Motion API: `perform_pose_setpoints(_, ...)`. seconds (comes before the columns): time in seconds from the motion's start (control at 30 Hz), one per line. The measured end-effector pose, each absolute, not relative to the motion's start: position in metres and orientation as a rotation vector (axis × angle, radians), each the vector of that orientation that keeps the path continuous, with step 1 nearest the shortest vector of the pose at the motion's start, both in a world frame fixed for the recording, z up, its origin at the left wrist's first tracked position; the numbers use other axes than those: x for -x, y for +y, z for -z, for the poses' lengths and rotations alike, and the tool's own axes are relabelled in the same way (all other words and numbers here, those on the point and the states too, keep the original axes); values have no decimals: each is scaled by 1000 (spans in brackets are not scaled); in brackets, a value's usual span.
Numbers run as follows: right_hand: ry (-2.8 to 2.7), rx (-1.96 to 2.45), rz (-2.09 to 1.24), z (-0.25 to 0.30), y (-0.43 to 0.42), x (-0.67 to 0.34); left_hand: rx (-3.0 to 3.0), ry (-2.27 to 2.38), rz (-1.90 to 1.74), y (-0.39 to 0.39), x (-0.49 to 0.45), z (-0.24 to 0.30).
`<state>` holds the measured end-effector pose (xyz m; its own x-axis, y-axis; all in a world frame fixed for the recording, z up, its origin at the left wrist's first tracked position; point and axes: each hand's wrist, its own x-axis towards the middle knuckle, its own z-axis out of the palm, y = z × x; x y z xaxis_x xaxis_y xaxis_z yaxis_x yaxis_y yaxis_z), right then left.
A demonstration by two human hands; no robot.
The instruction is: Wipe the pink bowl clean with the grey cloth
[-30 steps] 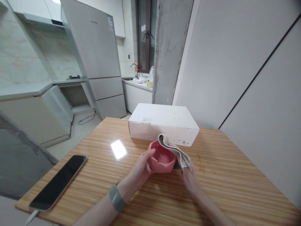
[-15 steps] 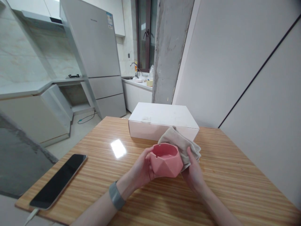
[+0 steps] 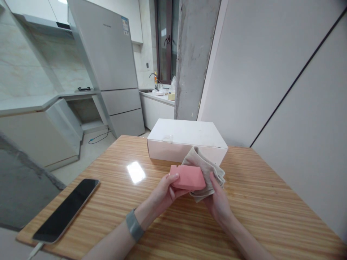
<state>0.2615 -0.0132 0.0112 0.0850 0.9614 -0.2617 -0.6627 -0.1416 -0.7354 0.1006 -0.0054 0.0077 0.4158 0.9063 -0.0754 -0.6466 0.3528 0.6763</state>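
Observation:
A pink faceted ashtray [image 3: 189,177] with small notches in its rim is held above the table by my left hand [image 3: 166,189]. My left thumb presses on its near side and the fingers lie underneath. The ashtray is tilted, so its hollow is hidden from view. My right hand [image 3: 218,199] is closed on a folded beige cloth [image 3: 204,166], thumb on top. The cloth lies against the right and far side of the ashtray. A grey band [image 3: 134,225] circles my left wrist.
Behind the hands a white box [image 3: 187,133] stands on the wood-grain table [image 3: 260,202]. A black phone [image 3: 67,209] with a white cable lies near the table's left edge. Farther back are a grey refrigerator [image 3: 108,54], a sink counter and a concrete pillar.
My left hand has tipped the ashtray, so the hollow that showed before is now out of sight. My right hand and the cloth have shifted slightly left.

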Motion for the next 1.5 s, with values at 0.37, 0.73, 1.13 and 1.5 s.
perform_pose_setpoints(0.37,-446,910,-1358,3,-16,-261,-743,741,-1178,3,-105,-6)
perform_pose_setpoints(0.73,-526,804,-1500,-13,-13,-261,-864,779,-1174,-3,-102,-3)
perform_pose_setpoints(1.13,-536,785,-1596,-22,-24,-254,-804,730,-1308,-7,-103,-17)
perform_pose_setpoints(1.5,-468,794,-1529,-9,-18,-255,-686,757,-1274,0,-104,-7)
